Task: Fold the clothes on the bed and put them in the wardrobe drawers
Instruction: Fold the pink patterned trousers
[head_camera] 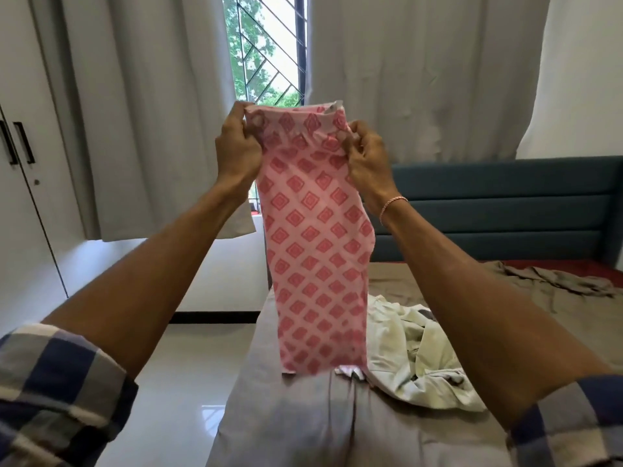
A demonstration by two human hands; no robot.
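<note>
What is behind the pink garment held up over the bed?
Left hand and right hand hold the pink garment up. Past its edges show the barred window, white curtain, blue headboard and a pale crumpled garment on the bed. Anything directly behind is covered.

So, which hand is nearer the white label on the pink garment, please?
Right: the right hand grips the pink garment beside the white label; the left hand holds the opposite corner.

Garment: we see pink diamond-print trousers [317,251] hanging mid-frame, hem just above the bed [296,426].
Left hand [237,146]: grips the waistband's left corner.
Right hand [365,160]: pinches its right corner.
Lower right: crumpled pale shirt [414,358] on the bed.
Far left: wardrobe [20,170].
</note>
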